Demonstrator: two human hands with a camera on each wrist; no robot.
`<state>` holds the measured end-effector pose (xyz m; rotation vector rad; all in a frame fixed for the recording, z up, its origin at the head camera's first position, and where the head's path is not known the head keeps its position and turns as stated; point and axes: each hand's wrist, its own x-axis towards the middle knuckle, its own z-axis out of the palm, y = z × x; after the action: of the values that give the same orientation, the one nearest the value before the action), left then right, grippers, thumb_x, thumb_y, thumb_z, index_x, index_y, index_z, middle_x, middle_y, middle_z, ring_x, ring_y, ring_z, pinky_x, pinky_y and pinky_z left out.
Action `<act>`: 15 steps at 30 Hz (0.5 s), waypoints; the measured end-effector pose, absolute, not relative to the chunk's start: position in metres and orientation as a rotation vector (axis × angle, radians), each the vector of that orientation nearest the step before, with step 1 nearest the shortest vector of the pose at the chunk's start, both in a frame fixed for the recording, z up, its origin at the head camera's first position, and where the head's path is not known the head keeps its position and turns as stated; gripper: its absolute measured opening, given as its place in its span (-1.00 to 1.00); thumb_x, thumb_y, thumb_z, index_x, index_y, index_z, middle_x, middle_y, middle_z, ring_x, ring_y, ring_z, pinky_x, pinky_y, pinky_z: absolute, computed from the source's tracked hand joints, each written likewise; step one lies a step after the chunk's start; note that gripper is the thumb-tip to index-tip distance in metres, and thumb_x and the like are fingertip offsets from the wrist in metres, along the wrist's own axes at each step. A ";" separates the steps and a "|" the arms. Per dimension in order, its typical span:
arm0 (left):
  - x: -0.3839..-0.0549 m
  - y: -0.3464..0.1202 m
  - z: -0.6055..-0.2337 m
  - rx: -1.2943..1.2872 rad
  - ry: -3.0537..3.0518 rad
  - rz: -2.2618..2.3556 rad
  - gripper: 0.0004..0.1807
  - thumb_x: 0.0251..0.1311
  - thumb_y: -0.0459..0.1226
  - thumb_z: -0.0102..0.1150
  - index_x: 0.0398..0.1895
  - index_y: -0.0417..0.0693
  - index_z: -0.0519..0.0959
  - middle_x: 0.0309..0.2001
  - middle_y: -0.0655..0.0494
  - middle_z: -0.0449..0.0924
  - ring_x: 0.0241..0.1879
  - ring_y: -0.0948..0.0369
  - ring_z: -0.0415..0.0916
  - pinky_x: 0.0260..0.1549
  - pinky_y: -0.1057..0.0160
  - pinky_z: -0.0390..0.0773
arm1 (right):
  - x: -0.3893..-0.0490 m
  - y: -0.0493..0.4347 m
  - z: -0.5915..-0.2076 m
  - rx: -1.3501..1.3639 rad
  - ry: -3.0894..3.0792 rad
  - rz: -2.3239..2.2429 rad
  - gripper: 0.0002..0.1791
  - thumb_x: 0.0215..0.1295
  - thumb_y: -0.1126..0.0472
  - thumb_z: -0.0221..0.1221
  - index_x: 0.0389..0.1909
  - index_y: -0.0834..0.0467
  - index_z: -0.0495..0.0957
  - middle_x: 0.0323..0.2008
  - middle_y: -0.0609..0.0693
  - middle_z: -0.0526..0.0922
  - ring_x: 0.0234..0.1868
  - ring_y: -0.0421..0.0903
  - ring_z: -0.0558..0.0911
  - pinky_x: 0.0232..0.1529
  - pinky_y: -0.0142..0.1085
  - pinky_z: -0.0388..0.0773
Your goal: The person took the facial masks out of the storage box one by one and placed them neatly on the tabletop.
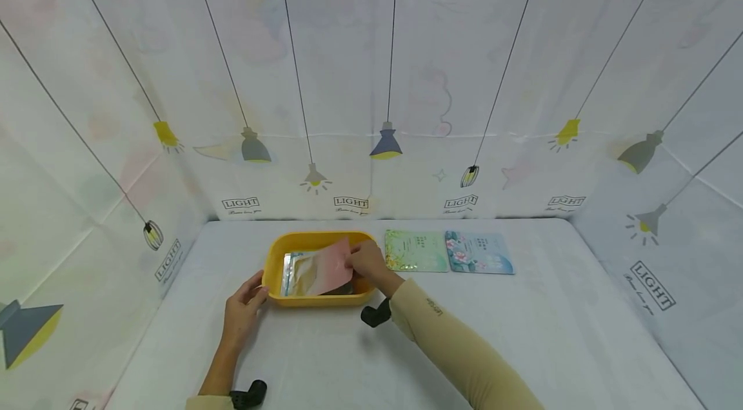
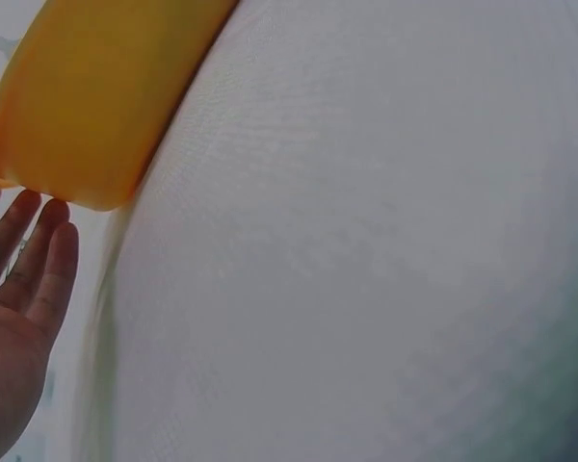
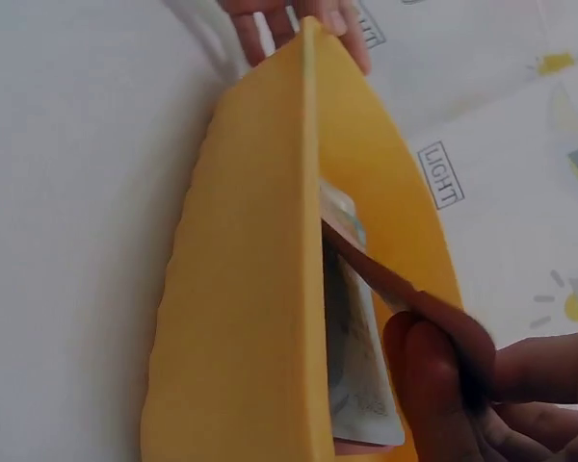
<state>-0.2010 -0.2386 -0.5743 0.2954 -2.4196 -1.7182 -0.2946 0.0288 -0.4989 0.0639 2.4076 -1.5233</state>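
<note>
A yellow plastic basket (image 1: 348,301) on the white table holds several flat packets. My right hand (image 1: 368,262) reaches over its right end and pinches the edge of a pink packet (image 1: 334,268), which is tilted up. In the right wrist view the thumb and fingers grip that packet's edge, with a pale packet (image 3: 358,375) beneath it. At the basket's left end my left hand (image 1: 240,313) touches the rim; in the left wrist view its fingers (image 2: 53,250) are nearly straight against the yellow wall. A silvery packet (image 1: 287,271) lies partly under the pink one.
To the basket's right, a green packet (image 1: 416,251) and a blue flowered packet (image 1: 479,253) lie flat side by side on the white tabletop (image 1: 580,339). A white cloth printed with lamps (image 1: 386,142) hangs behind and at both sides.
</note>
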 end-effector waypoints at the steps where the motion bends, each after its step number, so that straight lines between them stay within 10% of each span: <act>1: -0.201 -0.239 -0.575 0.296 -2.417 -1.719 -0.48 0.39 -0.10 0.08 0.38 0.02 0.37 0.34 -0.04 0.43 -0.08 0.60 0.42 -0.12 0.69 0.47 | -0.294 0.031 -0.499 0.077 2.365 -1.579 -0.76 0.14 0.38 0.22 -0.17 0.37 0.66 -0.43 0.09 0.65 -0.55 -0.14 0.60 -0.42 -0.26 0.70; 15: -0.200 -0.238 -0.574 0.273 -2.395 -1.721 -0.48 0.39 -0.11 0.08 0.38 0.00 0.37 0.33 -0.07 0.43 -0.08 0.69 0.40 -0.13 0.71 0.45 | -0.295 0.059 -0.490 0.174 2.117 -1.831 -0.66 0.27 0.33 0.18 0.06 0.32 0.57 -0.25 0.14 0.70 -0.44 -0.11 0.66 -0.28 -0.29 0.71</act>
<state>-0.1995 -0.2376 -0.5738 0.2732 -2.3948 -1.7208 -0.2953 0.0595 -0.4897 0.1740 2.1170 -1.8306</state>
